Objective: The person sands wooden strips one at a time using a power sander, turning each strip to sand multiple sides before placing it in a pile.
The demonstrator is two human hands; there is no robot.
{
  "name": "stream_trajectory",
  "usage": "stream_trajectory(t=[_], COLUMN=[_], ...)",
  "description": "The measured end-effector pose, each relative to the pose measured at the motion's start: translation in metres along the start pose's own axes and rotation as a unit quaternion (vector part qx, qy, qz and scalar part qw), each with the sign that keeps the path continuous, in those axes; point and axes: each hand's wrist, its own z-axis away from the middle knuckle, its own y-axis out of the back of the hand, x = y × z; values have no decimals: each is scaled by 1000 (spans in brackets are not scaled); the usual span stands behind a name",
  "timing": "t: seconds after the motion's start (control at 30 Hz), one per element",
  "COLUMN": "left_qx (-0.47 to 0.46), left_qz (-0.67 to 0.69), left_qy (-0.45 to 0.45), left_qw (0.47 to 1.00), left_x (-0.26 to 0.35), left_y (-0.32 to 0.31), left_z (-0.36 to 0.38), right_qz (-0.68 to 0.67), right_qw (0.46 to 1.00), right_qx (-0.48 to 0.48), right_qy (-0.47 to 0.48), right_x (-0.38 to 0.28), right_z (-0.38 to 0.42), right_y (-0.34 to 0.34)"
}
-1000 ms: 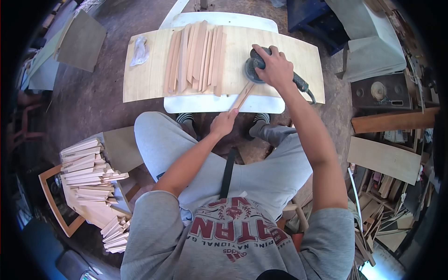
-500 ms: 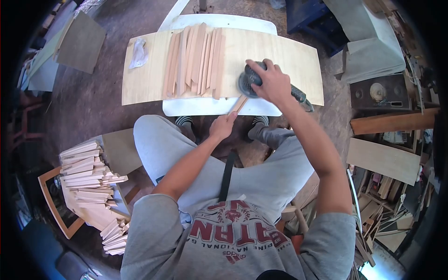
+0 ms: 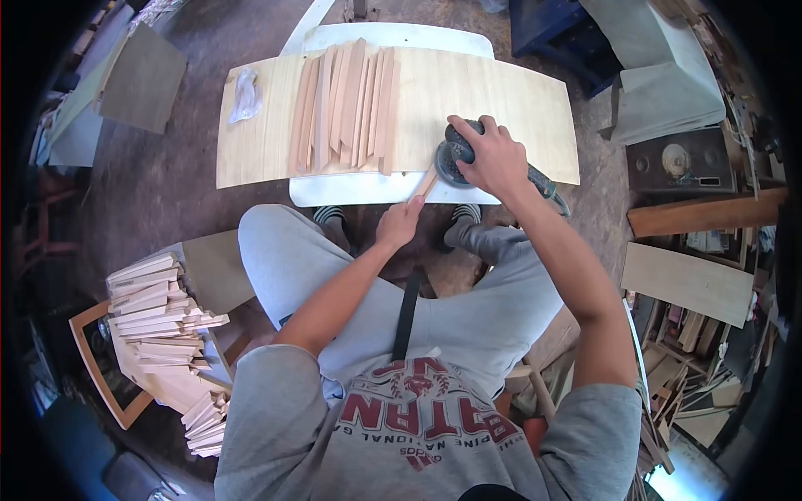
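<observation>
One wood strip [image 3: 428,180] lies at near edge of the plywood board [image 3: 518,104], its far end under the sander [image 3: 452,159]. L hand [image 3: 399,221] pinches its near end; R hand [image 3: 495,158] grips sander from above. Batch of strips [image 3: 347,104] lies mid-board, plastic bag [image 3: 245,93] far left, strip stack [image 3: 163,321] beside left knee.

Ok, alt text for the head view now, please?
Right hand presses a sander onto a wood strip that the left hand grips at the board's near edge. More strips lie on the board.
</observation>
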Motion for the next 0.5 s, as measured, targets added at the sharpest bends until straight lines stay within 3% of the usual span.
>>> stream_trajectory(t=[0.23,0.37,0.5], left_qx=[17,1,40], left_qz=[1,2,-14], left_qy=[-3,9,-8], left_qw=[1000,1000,999], left_x=[0,4,-3], left_y=[-8,-2,-9], left_z=[-7,0,-6], right_qz=[14,11,16], right_qw=[1000,999,999], right_qx=[2,17,39], right_qy=[24,-26,3], right_x=[-6,-3,-2], right_z=[5,-10,-9], right_y=[1,-1,-1])
